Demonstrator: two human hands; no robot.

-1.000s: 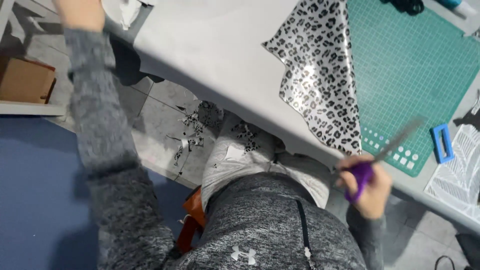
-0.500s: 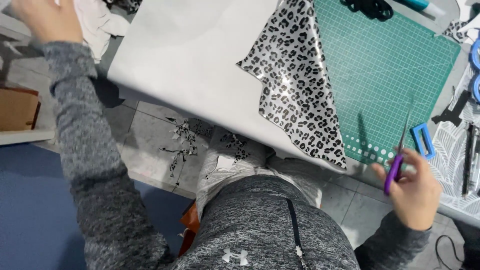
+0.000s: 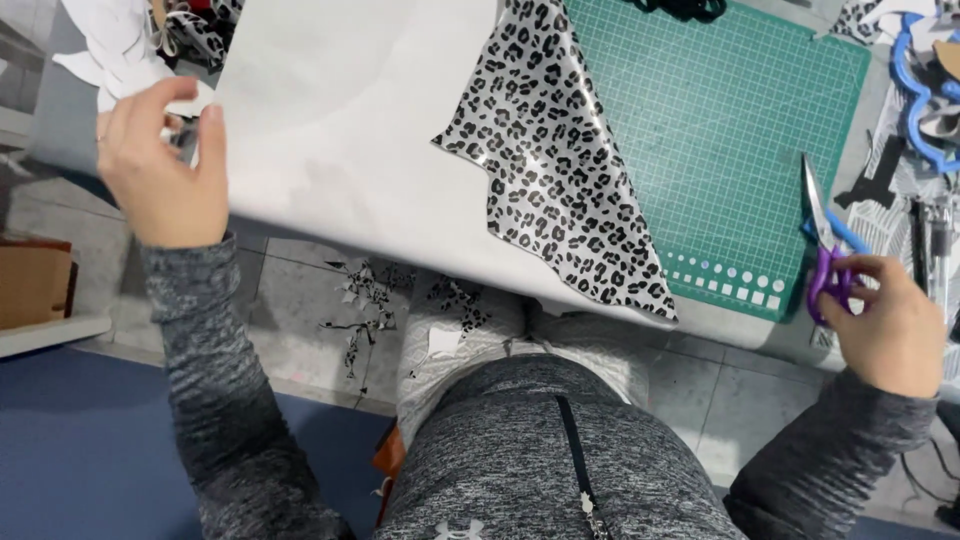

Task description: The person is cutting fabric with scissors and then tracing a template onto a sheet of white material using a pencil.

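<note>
My right hand (image 3: 893,330) grips purple-handled scissors (image 3: 825,240) at the right end of the table, blades pointing away over the edge of the green cutting mat (image 3: 740,130). A shiny leopard-print sheet (image 3: 555,170) lies half on the mat, half on the white table (image 3: 330,130), its corner hanging over the near edge. My left hand (image 3: 160,165) is at the table's left end, thumb and fingers pinching a small dark-and-white piece that I cannot make out.
White cut-out shapes (image 3: 115,50) lie at the far left. Blue tools and printed scraps (image 3: 925,100) crowd the right end. Small leopard-print offcuts (image 3: 365,300) litter the tiled floor under the table. A cardboard box (image 3: 35,285) stands at left.
My view has tilted down and closer. My right hand with the scissors has moved right, to beside the mat. My left hand has come down to the table's left end.
</note>
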